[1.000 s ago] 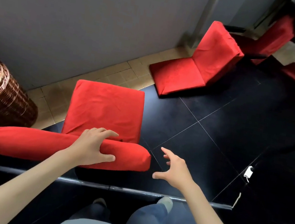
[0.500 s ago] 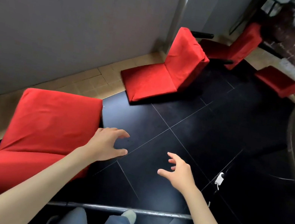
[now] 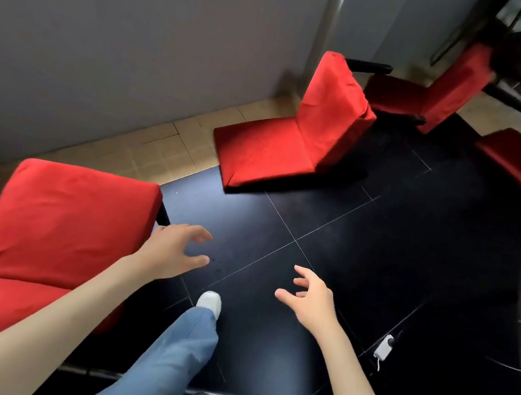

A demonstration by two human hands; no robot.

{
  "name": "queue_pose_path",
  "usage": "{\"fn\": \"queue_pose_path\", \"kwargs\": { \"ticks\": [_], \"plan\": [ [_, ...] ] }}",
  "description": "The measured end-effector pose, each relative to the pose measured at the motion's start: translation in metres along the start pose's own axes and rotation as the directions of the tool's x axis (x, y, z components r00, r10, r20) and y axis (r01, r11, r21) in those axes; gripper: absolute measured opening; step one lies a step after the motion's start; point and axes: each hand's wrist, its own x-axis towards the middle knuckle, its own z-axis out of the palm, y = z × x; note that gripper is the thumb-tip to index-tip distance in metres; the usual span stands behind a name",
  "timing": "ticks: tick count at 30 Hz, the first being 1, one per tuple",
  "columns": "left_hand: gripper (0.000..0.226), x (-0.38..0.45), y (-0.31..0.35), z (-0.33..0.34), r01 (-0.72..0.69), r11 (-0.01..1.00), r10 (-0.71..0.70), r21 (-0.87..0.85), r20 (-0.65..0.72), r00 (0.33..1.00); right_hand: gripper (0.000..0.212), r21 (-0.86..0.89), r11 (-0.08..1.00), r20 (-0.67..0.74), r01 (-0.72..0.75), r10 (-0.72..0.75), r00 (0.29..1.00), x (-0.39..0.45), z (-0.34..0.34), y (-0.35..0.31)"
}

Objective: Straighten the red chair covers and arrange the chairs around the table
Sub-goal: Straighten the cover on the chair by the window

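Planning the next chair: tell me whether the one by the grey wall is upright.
Upright: the chair has its seat level and its back standing.

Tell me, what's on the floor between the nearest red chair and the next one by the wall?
Nothing: the head view shows only bare black floor tiles between the nearest red chair and the next chair.

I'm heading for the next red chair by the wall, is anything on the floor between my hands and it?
Nothing visible: bare dark floor lies between the left hand, the right hand and the red chair. The white adapter lies off to the right.
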Motion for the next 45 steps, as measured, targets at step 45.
{"fn": "queue_pose_path", "kwargs": {
  "ticks": [45],
  "plan": [
    [0.055,0.676,-0.028,0.087,0.685,0.668,-0.669,-0.290,0.169,0.724,0.082,-0.276,0.953,0.304,-0.127,0.212,0.929,0.751,-0.142,-0.119]
  ]
}}
